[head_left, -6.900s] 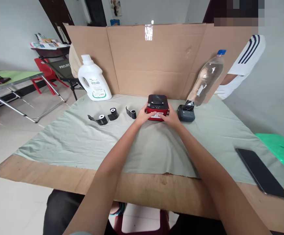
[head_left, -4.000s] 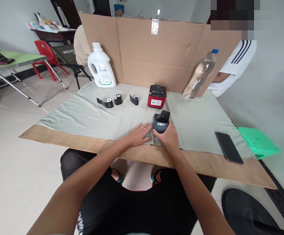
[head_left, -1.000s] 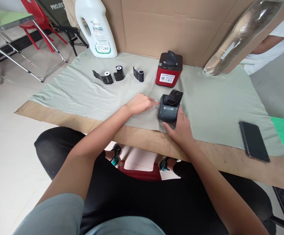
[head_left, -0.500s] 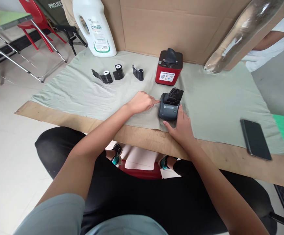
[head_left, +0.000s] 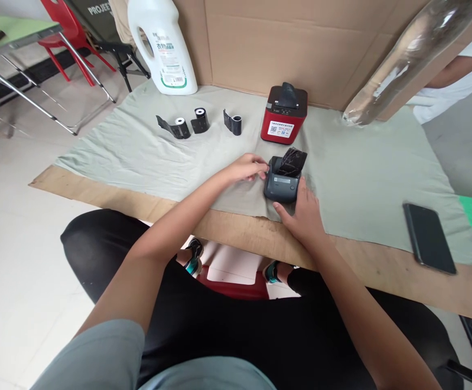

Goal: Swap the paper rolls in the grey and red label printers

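A small dark grey printer (head_left: 281,186) with a strip of black paper curling from its top sits on the pale green cloth (head_left: 146,157) near the table's front edge. My left hand (head_left: 246,167) has its fingers curled, the tips pressing on the printer's left side. My right hand (head_left: 303,212) cups the printer's near right corner, thumb along the front and fingers up the right side. Just behind stands a red printer (head_left: 283,115) with a black lid.
Three black paper rolls (head_left: 198,122) lie at the left rear, before a white detergent jug (head_left: 163,46). A clear plastic bottle (head_left: 406,57) leans on the cardboard screen (head_left: 284,49). A black phone (head_left: 428,237) lies right. Another person's white sleeve (head_left: 451,86) shows beyond the screen.
Earlier both hands were on the red printer at the back; the grey printer now sits near the front edge. In the last second my left fingers curled in against its side.
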The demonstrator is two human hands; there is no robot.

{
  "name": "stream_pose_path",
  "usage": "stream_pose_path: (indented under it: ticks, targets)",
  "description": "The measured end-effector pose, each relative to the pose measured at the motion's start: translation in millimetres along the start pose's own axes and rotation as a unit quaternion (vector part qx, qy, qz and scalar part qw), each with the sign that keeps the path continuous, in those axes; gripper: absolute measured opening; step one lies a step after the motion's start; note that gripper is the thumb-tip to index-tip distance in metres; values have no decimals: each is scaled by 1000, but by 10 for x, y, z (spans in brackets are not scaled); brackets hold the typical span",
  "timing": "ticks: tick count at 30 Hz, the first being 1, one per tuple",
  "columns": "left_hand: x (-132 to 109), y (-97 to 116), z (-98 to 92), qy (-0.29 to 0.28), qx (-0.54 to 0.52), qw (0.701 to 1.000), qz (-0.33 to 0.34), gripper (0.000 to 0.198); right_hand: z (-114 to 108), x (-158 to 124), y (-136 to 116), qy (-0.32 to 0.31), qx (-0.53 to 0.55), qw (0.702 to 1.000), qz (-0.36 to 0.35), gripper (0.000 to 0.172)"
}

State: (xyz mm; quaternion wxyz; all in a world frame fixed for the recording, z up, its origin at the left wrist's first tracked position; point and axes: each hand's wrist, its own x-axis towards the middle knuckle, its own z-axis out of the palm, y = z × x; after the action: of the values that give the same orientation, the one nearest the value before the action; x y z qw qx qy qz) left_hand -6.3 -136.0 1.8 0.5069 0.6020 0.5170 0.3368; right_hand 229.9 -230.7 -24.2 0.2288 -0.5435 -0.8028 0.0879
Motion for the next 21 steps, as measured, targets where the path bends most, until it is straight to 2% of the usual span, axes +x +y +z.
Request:
stream_pose_path:
  ticks: [3, 5, 7, 11, 15, 21]
  targets:
    - [104, 93, -118, -128, 2, 990, -59, 21, -9, -1, -1, -1, 5, 1000, -3, 98]
    - [166, 155, -187, -183, 29, 980, -78, 23, -15, -3, -1, -5, 5, 1000, -2, 98]
    - [204, 213, -224, -212, 53, 972, -90, 22, -20, -5, -4, -12, 1, 1000, 3, 98]
    - [181, 299, -209, -190, 76, 972, -117, 19, -23, -4, -12, -20, -4, 1000, 8, 97]
    - [107, 351, -169, -170, 89, 975, -115, 17, -18, -1, -12, -15, 0, 1000, 4, 97]
    - [36, 392, -177, -183, 97, 972, -109, 13, -13, -6, 1, -14, 10, 1000, 7, 101]
